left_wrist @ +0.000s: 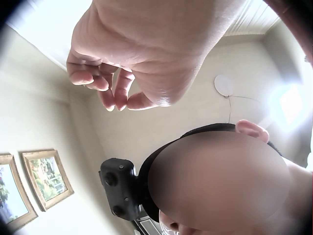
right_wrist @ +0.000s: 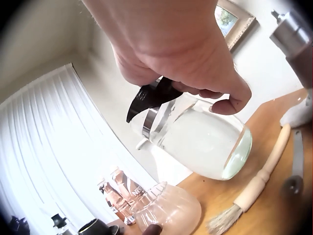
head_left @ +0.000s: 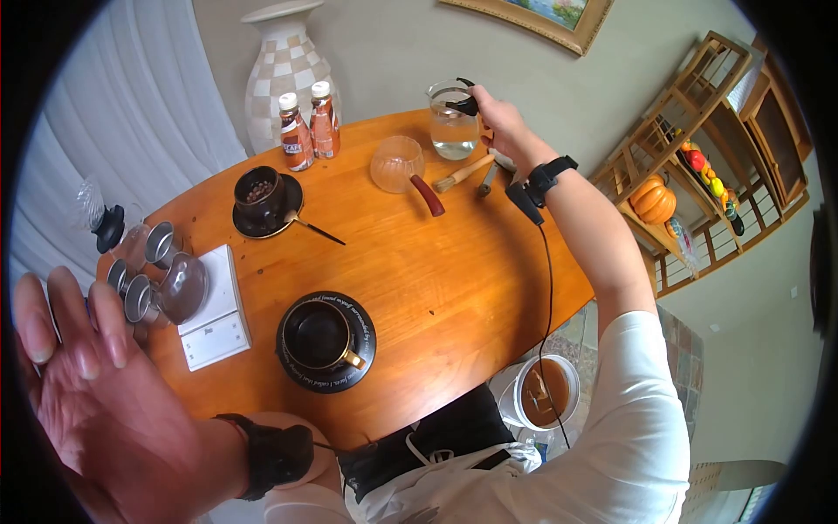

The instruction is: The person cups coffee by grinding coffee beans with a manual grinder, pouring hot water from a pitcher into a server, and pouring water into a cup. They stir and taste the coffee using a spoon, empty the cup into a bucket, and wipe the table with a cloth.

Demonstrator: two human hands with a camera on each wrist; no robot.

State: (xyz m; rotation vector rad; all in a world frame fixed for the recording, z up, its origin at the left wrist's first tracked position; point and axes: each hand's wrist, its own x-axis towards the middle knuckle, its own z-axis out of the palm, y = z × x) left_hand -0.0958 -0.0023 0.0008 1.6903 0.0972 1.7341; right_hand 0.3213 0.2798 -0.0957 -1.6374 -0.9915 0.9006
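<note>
My right hand (head_left: pixel 502 122) grips the black handle of a glass pitcher (head_left: pixel 454 131) holding clear liquid, at the far side of the table. In the right wrist view the pitcher (right_wrist: pixel 205 139) appears tilted, with the hand (right_wrist: pixel 181 54) over its handle. A ribbed glass pot (head_left: pixel 395 164) with a red-brown handle stands just left of it, and a wooden brush (head_left: pixel 463 175) lies nearby. My left hand (head_left: pixel 113 393) is raised palm up at the near left, fingers loosely bent and holding nothing; the left wrist view shows this hand (left_wrist: pixel 142 54) too.
A black cup (head_left: pixel 319 334) on a saucer stands near the front edge. Behind are a dark cup of beans (head_left: pixel 260 192), two bottles (head_left: pixel 295 140) and a checkered vase (head_left: pixel 284 70). A white scale (head_left: pixel 214 306) and glassware (head_left: pixel 183 288) are at left; a bucket (head_left: pixel 548 393) is below.
</note>
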